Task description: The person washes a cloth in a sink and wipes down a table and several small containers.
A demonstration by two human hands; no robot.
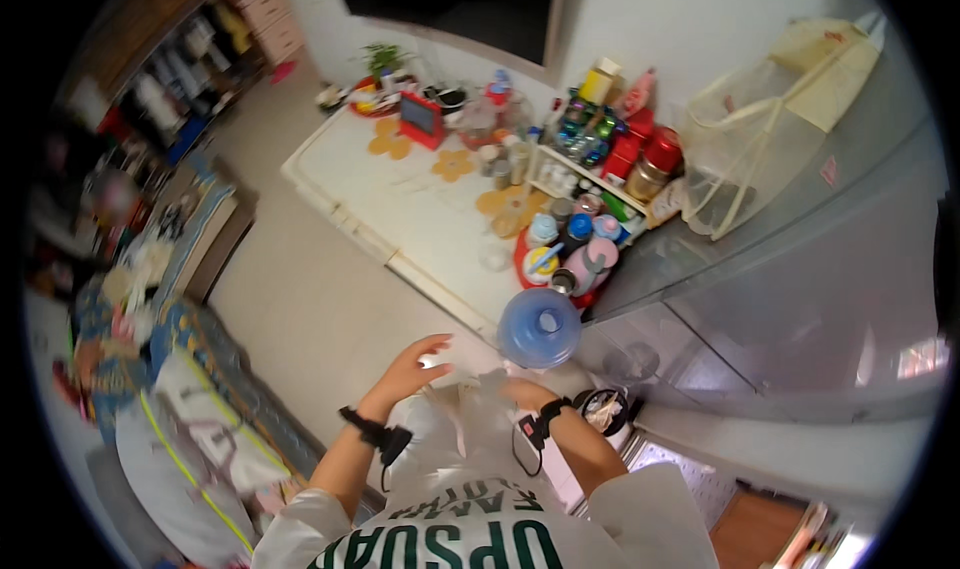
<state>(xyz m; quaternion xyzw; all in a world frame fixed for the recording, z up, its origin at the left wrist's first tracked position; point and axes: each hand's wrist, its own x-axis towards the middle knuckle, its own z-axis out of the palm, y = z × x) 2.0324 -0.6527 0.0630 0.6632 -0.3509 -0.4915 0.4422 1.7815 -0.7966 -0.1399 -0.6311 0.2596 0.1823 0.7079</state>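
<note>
My left hand (408, 372) is held out in front of my waist, thumb and fingers apart, with nothing in it. My right hand (522, 393) is in front of my body, just below a big translucent blue water jug (538, 337); its fingers are blurred and I cannot tell how they are set. Between the jug and that hand a gap seems to show. The jug stands at the near right corner of a white table (335, 181), a small ring visible in the middle of its top. Both wrists carry black straps with small devices.
Bottles and cups crowd a red tray (527, 259) by the jug. Behind stands a rack (625, 197) of jars and tins. A grey glossy cabinet (790, 299) lines the right side, with a bin (603, 411) below. A bed (190, 439) is at left, a red-framed screen (421, 121) on the table.
</note>
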